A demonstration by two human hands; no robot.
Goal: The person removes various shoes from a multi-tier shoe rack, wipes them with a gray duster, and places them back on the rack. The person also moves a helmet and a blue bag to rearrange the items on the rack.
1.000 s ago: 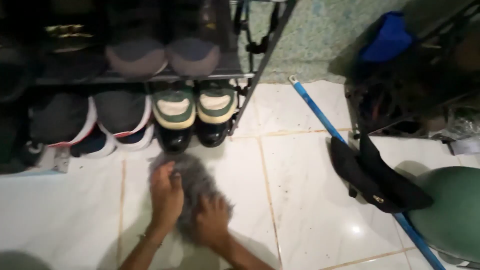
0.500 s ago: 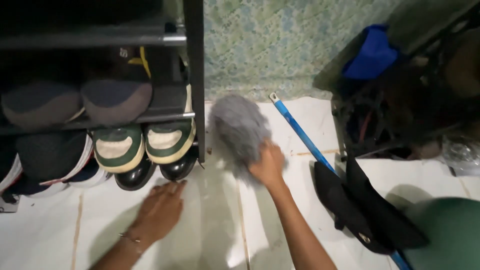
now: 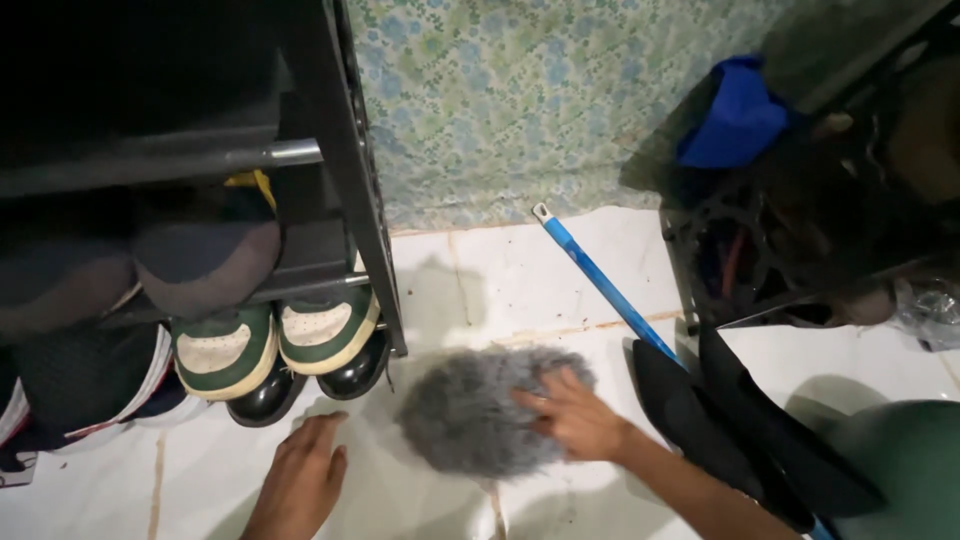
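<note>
in the head view, a dark shoe rack (image 3: pixel 345 190) stood at the left, its shelves holding shoes: a grey-toed pair (image 3: pixel 205 265) on the upper shelf, a green and cream pair (image 3: pixel 275 345) below it, and glossy black shoes (image 3: pixel 305 380) at floor level. a dark wire rack (image 3: pixel 800 220) at the far right held a blue cloth (image 3: pixel 735 115) among dim things too dark to tell. a fluffy grey duster pad (image 3: pixel 470 415), round and shaggy, lay on the white tiled floor (image 3: pixel 520 280) just right of the rack's foot. the right hand (image 3: pixel 575 415) pressed on its right edge, fingers spread. the left hand (image 3: pixel 300 480) lay flat on the tiles, fingers together, apart from the pad. a blue pole (image 3: pixel 600 280) and black cap (image 3: pixel 740 420) lay to the right
</note>
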